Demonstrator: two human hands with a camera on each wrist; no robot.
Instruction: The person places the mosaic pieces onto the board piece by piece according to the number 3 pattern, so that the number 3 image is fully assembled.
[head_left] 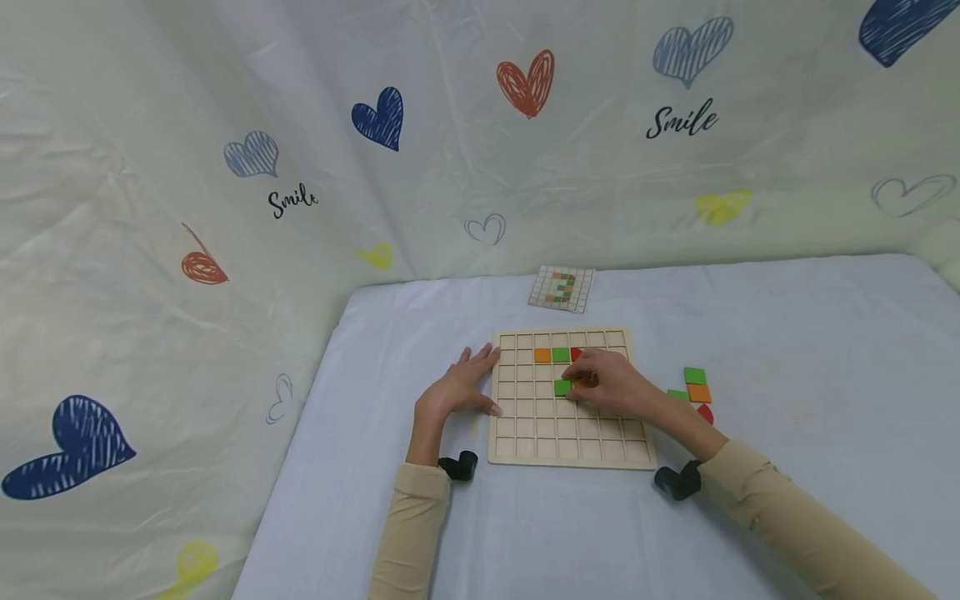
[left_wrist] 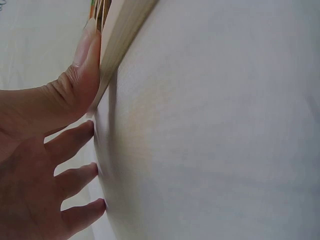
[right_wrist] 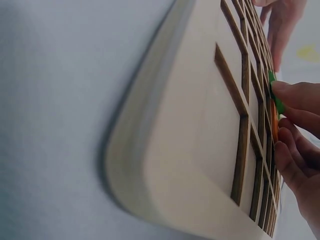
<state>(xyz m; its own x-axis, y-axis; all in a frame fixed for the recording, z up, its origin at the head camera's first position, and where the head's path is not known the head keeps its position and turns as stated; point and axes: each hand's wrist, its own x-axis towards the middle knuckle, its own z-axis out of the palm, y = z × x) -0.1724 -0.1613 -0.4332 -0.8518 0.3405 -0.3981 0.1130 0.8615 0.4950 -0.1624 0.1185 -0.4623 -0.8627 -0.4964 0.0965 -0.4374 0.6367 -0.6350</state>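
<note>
A pale wooden grid board (head_left: 525,450) lies on the white-covered table. My right hand (head_left: 611,383) is over its middle, thumb and finger pinching a small green square tile (head_left: 562,387), which looks tilted in the right wrist view. Just beside that tile, an orange tile (right_wrist: 274,120) shows under the fingers. In an upper row of the grid sit an orange tile (head_left: 542,356), another green tile (head_left: 560,355) and a red piece (head_left: 575,354) partly covered by the hand. My left hand (head_left: 457,387) rests at the board's left edge, thumb against the rim, other fingers spread with tips on the cloth.
Right of the board lie loose pieces: green tiles (head_left: 694,376), an orange tile (head_left: 698,392) and a red rounded piece (head_left: 705,413), partly behind the right forearm. A pattern card (head_left: 562,289) lies beyond the board. A curtain (head_left: 450,192) printed with hearts hangs behind the table.
</note>
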